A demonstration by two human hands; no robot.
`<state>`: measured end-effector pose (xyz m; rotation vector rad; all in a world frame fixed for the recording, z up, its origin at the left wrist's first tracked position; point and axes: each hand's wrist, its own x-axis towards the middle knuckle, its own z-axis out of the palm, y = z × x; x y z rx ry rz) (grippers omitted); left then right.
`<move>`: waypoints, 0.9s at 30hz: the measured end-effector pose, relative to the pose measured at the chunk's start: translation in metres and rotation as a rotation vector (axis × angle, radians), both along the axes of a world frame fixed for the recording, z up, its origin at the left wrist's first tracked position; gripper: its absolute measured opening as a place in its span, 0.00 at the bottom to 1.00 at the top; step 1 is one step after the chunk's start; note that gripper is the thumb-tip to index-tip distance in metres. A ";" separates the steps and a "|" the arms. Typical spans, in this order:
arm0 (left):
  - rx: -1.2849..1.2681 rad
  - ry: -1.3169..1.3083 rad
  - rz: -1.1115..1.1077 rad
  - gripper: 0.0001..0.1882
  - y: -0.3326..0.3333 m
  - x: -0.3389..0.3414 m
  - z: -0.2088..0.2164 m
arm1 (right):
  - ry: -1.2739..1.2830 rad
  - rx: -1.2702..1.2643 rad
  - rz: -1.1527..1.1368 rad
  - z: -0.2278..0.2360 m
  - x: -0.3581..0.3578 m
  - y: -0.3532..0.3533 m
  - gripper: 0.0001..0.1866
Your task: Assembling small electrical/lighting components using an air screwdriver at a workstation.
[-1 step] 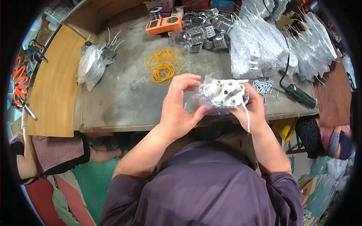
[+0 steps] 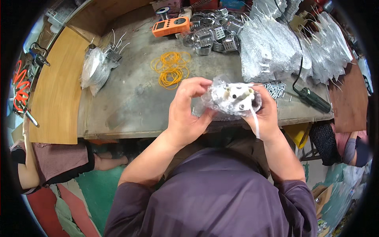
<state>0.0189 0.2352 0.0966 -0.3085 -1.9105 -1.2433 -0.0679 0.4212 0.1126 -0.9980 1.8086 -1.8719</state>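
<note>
Above the front edge of the bench I hold a white part [image 2: 241, 96] with round dark holes and a white cord hanging from it. Clear bubble wrap [image 2: 217, 96] goes round the part, and its holed face shows at the right end. My right hand [image 2: 266, 114] grips the wrapped part from the right, thumb below, beside the cord. On the other side my left hand [image 2: 187, 108] curls round the wrap's left edge, its thumb under it and its fingertips at the upper edge. The inside of both grips is partly hidden.
Yellow rubber bands [image 2: 171, 69] lie ahead of my left hand. Behind are an orange meter [image 2: 171, 26], metal brackets [image 2: 205, 37] and bubble-wrapped pieces [image 2: 262, 51]. Screws [image 2: 275, 89] and a dark-handled tool [image 2: 316, 100] lie right; another wrapped piece [image 2: 94, 71] lies left. People sit at both sides.
The white part has turned slightly between my hands, and the bubble wrap covers more of its left side. The cord has shifted a little to the left. Both hands stay nearly in place.
</note>
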 end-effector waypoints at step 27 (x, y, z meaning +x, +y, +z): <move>0.285 -0.282 -0.179 0.06 0.007 -0.009 -0.021 | 0.012 -0.066 -0.151 -0.023 -0.003 -0.001 0.18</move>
